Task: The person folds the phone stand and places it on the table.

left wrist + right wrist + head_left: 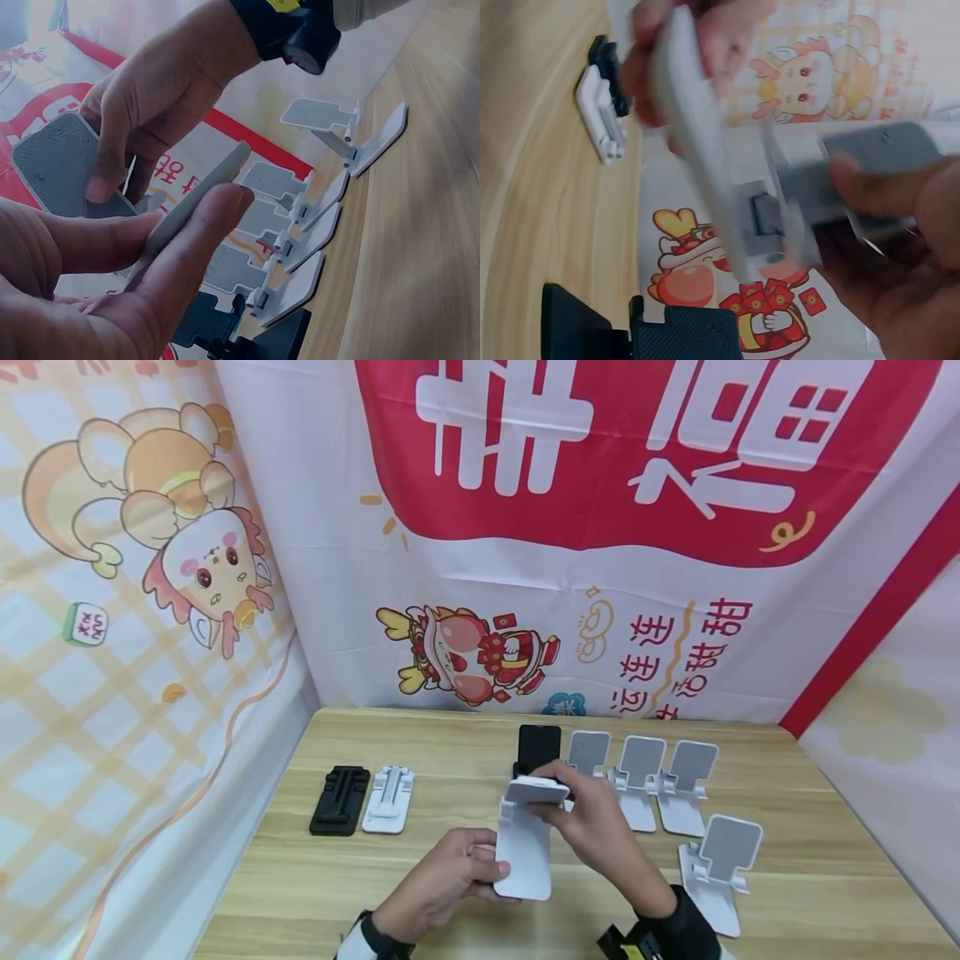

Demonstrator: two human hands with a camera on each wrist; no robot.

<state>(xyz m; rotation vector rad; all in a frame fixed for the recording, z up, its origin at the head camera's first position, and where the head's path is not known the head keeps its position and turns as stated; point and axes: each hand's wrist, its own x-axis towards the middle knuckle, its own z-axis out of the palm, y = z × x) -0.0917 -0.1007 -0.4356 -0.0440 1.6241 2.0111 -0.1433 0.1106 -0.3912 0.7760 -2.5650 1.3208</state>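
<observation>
"Left hand point(453, 870): what's it gripping?"

"From my remote feed, I see it pinching the white stand point(525, 860) by its lower edge; the right hand point(597, 817) pinches the plate point(536, 791)."

"Stand's long axis?"

"Up the head view, between both hands, plate end nearer the right. Beyond, I see a black stand point(539, 747)."
</observation>
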